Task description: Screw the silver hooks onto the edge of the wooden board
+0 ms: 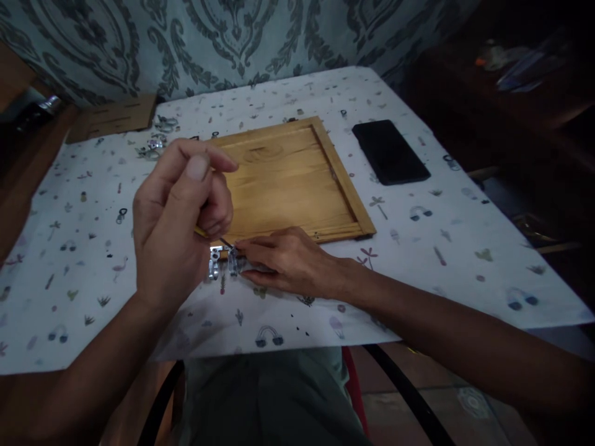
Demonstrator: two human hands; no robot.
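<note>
My left hand (183, 204) is closed around a thin screwdriver (201, 231) with a yellow handle, mostly hidden by the fingers. Its metal shaft points down and right to a silver hinge (232, 261) on the near edge of a wooden panel (279, 186). The panel is framed and lies flat on the table. Another silver metal part (214, 263) of the hinge sits just left, below my left hand. My right hand (292, 260) rests at the panel's near edge, fingers pressed together with the tips at the hinge. Whether a screw is under the tip is too small to tell.
A black phone (391, 152) lies right of the panel. At the back left are several loose metal hinges (155, 142) and a piece of cardboard (116, 118). A patterned cloth (465, 248) covers the table, whose far side meets a patterned curtain or wall (232, 37).
</note>
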